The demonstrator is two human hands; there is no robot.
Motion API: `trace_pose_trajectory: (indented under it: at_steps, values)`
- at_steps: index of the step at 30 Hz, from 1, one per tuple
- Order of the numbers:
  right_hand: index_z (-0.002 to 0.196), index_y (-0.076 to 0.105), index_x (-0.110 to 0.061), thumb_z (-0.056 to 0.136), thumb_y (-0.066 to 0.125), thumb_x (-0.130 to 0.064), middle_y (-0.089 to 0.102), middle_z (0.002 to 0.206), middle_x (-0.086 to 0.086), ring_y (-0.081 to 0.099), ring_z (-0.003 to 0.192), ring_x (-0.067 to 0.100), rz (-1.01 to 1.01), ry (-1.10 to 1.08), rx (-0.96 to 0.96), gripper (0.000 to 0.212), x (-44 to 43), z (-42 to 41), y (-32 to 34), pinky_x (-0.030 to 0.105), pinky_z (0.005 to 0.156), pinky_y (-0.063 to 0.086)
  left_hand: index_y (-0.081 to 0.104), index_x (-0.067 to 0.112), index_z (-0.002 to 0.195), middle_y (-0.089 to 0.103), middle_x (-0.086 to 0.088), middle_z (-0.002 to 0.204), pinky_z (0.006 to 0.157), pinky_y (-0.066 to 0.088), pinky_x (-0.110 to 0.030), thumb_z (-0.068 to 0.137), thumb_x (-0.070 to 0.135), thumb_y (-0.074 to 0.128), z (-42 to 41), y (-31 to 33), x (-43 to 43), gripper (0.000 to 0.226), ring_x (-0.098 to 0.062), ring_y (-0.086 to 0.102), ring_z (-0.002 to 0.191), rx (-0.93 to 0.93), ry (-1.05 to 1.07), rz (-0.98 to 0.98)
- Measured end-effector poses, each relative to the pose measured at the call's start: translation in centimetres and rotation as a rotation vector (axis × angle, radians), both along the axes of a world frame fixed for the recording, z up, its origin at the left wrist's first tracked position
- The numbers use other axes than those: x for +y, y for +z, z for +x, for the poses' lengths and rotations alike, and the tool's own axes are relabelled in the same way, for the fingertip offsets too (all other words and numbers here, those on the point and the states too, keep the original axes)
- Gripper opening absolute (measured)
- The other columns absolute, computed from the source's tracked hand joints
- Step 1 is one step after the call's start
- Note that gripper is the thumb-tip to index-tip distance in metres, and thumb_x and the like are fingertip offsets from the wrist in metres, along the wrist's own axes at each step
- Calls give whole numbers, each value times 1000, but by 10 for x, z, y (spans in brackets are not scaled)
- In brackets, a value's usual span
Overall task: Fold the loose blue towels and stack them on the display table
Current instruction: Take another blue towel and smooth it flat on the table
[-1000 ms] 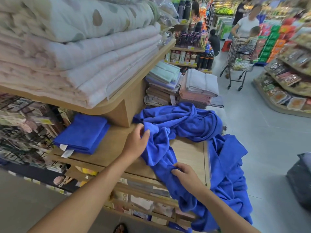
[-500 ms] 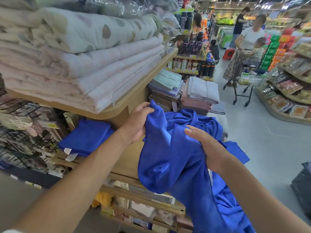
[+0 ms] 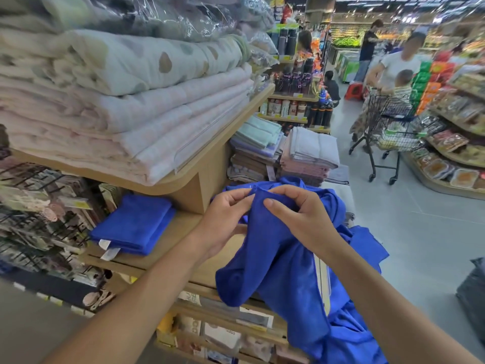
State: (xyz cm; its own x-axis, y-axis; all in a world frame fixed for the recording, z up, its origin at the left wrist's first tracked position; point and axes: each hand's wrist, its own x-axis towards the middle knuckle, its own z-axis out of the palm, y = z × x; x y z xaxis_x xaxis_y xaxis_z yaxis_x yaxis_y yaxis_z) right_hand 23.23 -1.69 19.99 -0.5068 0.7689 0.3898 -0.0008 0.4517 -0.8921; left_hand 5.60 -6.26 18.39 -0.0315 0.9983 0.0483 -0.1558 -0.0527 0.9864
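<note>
Left hand (image 3: 225, 215): raised above the bench, its grip closed in a pinch, thumb and fingertips nipping the top edge of the loose blue towel.
Right hand (image 3: 301, 219): just beside the left, fingers curled, its grip pinching the same top edge from the other side.
Loose blue towel (image 3: 273, 261): held up by both hands near the front right of the bench, hanging in bunched folds; its lower part drapes over the bench's front edge.
Blue heap (image 3: 333, 208): more loose blue cloth lies behind the hands at the bench's right end and spills down its side towards the floor; how many towels are in it I cannot tell.
Folded blue towels (image 3: 133, 224): a neat stack on the left of the bench, well apart from the hands, white tags poking out at the front.
Bench (image 3: 181, 232): light wood, with an upper shelf (image 3: 204, 166) over its back part.
Quilts (image 3: 126, 101): pale folded bedding piled on that upper shelf.
Towel stacks (image 3: 309, 151): folded, in pastel and brown shades, beyond the blue heap.
Shopping cart (image 3: 388, 127): in the aisle to the right, a person standing behind it.
</note>
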Motion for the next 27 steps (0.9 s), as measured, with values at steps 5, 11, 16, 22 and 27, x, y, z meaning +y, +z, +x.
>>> trace_pose_trajectory:
  at_steps: [5,11,16,22,27]
  values:
    - [89,69,-36,86,71,-46,68,75,-9,60,64,11,104,-169,-56,11,8,-5,-13,24,55,48,73,10,115,69,-9,100,68,55,-34,99,27,58,4,-1,-5,28,-12,66,81,-87,-12,-23]
    - [83,62,-33,87,76,-40,64,74,-4,58,66,21,147,-264,-68,17,9,-7,-12,33,57,47,73,12,117,74,-9,109,76,57,-38,99,38,59,8,5,-9,34,-20,69,97,-27,2,54]
    - [81,63,-34,86,77,-41,63,88,-13,59,76,6,191,-314,-69,16,9,-5,-4,16,65,48,77,23,106,78,-9,102,73,58,-34,103,22,58,12,20,-1,20,-18,73,91,89,108,151]
    - [79,68,-21,86,81,-26,76,92,-7,73,85,7,83,-70,-71,16,30,8,42,28,74,60,72,13,104,76,-8,95,74,56,-32,106,17,51,4,63,15,21,-14,69,84,376,90,296]
    - [83,67,-12,80,78,-36,70,86,33,65,76,28,62,-5,-62,27,42,12,90,62,74,55,69,33,99,74,3,88,69,53,-25,102,26,53,0,119,30,17,-5,67,76,657,131,474]
